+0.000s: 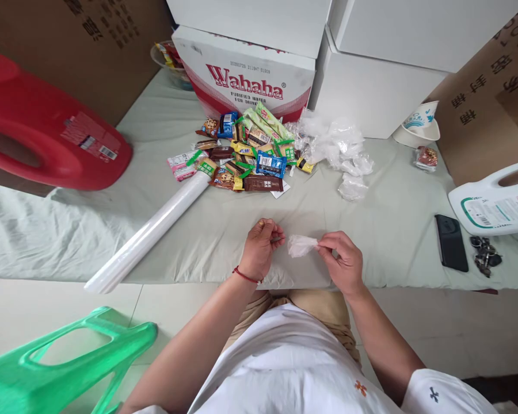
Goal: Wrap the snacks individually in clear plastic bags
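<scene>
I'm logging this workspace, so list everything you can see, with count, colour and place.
small plastic bag: one, clear, between both hands
snack packets: a pile, mixed colours, mat centre
crumpled bags: a heap, clear, right of snacks
film roll: one, white, left of snacks
Wahaha carton: one, white and red, behind snacks
red jug: one, far left
white jug: one, far right
phone: one, black, right
keys: one bunch, dark, beside phone
paper cup: one, white, back right
stool: one, green, lower left
left hand: pinching near bag
right hand: pinching bag
</scene>
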`<state>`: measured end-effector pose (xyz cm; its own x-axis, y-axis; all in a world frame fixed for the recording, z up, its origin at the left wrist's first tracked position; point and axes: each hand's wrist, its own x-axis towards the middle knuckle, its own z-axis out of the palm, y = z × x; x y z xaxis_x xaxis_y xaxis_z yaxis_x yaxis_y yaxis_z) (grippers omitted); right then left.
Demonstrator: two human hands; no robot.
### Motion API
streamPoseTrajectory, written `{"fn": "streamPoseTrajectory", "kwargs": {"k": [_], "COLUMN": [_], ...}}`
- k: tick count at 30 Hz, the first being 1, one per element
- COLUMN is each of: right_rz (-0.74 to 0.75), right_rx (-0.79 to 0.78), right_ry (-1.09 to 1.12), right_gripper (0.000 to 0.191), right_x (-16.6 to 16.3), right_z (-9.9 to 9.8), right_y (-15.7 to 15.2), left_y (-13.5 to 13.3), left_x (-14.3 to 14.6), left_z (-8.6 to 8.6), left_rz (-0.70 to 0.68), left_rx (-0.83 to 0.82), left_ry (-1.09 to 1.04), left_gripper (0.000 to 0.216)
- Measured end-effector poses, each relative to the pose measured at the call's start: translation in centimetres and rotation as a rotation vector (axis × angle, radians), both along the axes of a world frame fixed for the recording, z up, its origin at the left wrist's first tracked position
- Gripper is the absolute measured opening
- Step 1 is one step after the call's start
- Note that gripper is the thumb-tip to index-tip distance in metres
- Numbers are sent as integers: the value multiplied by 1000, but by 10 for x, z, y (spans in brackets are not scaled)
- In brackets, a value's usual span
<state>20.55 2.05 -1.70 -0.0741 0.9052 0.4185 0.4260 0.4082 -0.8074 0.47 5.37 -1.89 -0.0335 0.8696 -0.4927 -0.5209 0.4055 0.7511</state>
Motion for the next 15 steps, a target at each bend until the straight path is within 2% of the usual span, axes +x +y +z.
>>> {"fn": "streamPoseTrajectory", "kwargs": {"k": [2,6,8,9,12,15], "right_rz": [5,1,-5,-9,6,96], "right_rx": [-7,-56,-65,-61,-29,22], "right_ry": [7,-3,-12,-11,1,-38], "right_gripper": [19,20,20,20,21,23], "right_x": [6,11,9,8,6,11], "right_z": [-1,-5,-3,-2,6,11], "right_y": [-6,-10,-9,-9,-9,-12], "left_y": [-3,-15,-18,-18,-15,-11], "left_x": [0,7,9,10,6,1], "left_z": [3,10,9,7,0,-5], "left_rz": [-48,-335,-395,-369,-167,0], "left_rx": [46,255,285,275,216,156], "left_ry": [26,163,248,269,211,136], "left_gripper": [50,48,42,40,38,39]}}
